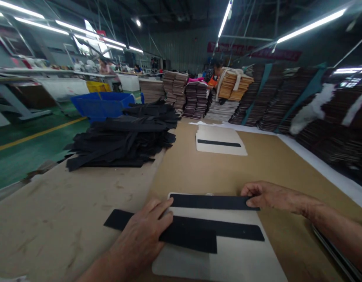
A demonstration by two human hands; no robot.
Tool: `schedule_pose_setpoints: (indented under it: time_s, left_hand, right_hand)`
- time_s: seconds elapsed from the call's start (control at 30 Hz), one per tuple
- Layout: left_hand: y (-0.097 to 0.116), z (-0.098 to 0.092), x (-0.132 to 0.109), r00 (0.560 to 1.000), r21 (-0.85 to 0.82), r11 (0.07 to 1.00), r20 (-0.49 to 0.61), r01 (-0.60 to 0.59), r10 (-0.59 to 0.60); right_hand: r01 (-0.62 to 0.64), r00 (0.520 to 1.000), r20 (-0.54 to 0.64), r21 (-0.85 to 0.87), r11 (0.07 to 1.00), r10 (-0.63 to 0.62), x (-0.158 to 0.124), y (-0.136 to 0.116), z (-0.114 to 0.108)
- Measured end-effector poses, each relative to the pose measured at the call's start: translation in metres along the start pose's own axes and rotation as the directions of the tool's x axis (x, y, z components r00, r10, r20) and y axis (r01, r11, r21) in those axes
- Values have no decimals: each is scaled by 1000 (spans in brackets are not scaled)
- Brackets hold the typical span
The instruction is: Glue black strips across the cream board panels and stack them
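A pale sheet (236, 254) with rounded corners lies on the brown-covered table in front of me. One black strip (210, 201) runs along its far edge. My right hand (261, 196) pinches that strip's right end between thumb and fingers. At its other end rest the fingertips of my left hand (148, 231), which is closed over another black strip (192, 239) that sticks out on both sides of the palm. Partly under this one, a further black strip (242, 230) lies across the sheet. The left palm hides part of the held strip.
A heap of black strips (125, 137) lies at the table's left, with a blue bin (101, 103) beyond. Further back sits a pale stack (222, 149) with a black strip on top. Tall bundled stacks (274, 94) line the far side. A person (214, 76) is behind them.
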State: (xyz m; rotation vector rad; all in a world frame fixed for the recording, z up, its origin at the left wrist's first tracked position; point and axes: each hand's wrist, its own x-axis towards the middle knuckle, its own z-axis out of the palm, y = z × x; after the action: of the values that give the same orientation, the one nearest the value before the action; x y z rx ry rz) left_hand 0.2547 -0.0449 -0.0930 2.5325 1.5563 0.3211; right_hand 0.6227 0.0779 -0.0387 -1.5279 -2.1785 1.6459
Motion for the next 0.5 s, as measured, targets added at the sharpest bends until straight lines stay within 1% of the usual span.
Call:
schedule_pose_setpoints:
  time_s: [0.1,0.2,0.27,0.4,0.5]
  left_hand:
    - [-2,2,1,1000,21,1000,-12,-13,13]
    - [-5,6,1,999,51,998,-15,-28,29]
    - [-7,8,1,999,69,997,-18,-28,29]
    - [-10,9,1,1000,100,995,-9,-29,30]
    - [-11,7,1,999,115,993,-8,-40,41]
  right_hand:
    - [-68,980,-184,53,996,77,-5,21,16]
    - [-83,948,-305,46,995,93,-6,32,29]
    - [-76,938,-336,56,996,90,-6,37,33]
    - [-65,935,-342,112,992,99,-5,42,34]
    - [-62,920,-380,94,994,94,-1,45,36]
